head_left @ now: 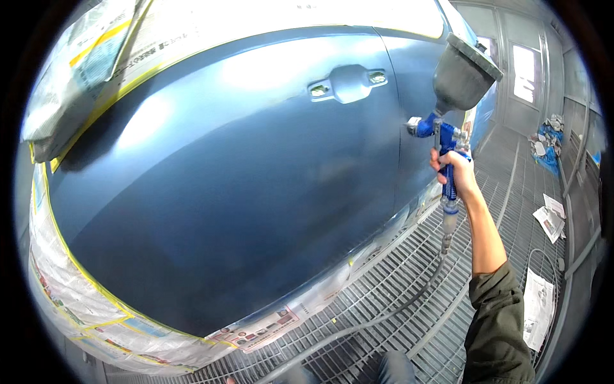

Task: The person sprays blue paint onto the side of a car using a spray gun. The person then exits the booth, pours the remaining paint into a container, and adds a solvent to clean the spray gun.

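My right hand [462, 171] is closed around the grip of a blue spray gun [449, 136], arm stretched forward. On top of the gun sits a grey paint cup [464, 77], slightly tilted. The nozzle [414, 125] points left at a blue car door [256, 185], apart from its surface. A recessed door handle area [350, 84] lies up and left of the nozzle. From the gun's base a grey air hose [384, 317] runs down and left. Only a sliver of my left hand [231, 380] shows at the lower edge; its fingers are hidden.
Newspaper masking [147, 349] edged with yellow tape surrounds the door. Below is a metal grating floor [435, 333]. Loose paper sheets [539, 307] and a heap of blue and white plastic [549, 144] lie along the right wall [579, 160].
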`<state>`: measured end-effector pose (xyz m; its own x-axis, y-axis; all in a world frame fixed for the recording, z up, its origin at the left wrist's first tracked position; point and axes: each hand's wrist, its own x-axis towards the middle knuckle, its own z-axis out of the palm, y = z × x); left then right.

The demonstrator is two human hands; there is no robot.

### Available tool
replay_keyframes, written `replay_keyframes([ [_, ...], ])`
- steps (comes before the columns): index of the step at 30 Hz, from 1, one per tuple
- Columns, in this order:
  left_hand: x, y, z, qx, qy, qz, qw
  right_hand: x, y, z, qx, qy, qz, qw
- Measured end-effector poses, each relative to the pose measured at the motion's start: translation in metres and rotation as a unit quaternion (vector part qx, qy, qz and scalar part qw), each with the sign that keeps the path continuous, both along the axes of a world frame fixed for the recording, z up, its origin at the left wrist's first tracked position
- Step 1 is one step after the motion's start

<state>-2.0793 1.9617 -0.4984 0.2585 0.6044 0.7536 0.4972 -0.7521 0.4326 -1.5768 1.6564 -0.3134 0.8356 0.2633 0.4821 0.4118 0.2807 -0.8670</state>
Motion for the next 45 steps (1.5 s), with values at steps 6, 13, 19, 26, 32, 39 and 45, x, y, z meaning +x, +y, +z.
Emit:
replay_keyframes([
  [6, 0.020, -0.015, 0.010, -0.039, 0.013, -0.045, 0.998, 0.065, -0.044, -0.005, -0.006, -0.002, -0.159, 0.987],
  [13, 0.005, 0.000, 0.003, -0.028, -0.002, -0.022, 0.999, 0.083, -0.052, -0.002, 0.000, -0.060, -0.360, 0.931],
  [19, -0.052, 0.048, -0.010, -0.041, -0.045, -0.009, 0.998, -0.053, 0.003, 0.006, 0.036, -0.029, -0.186, 0.981],
  [26, -0.100, 0.074, 0.053, -0.097, -0.033, -0.009, 0.995, -0.175, 0.095, 0.032, -0.008, 0.032, 0.060, 0.998],
  [32, -0.124, 0.060, 0.172, -0.168, -0.016, 0.025, 0.985, -0.210, 0.178, 0.081, -0.008, 0.137, 0.376, 0.917],
  [39, -0.125, 0.041, 0.230, -0.177, -0.007, -0.003, 0.984, -0.196, 0.184, 0.119, -0.070, 0.188, 0.410, 0.890],
  [45, -0.074, -0.002, 0.231, -0.243, 0.025, 0.020, 0.970, -0.134, 0.119, 0.128, -0.099, 0.197, 0.236, 0.947],
])
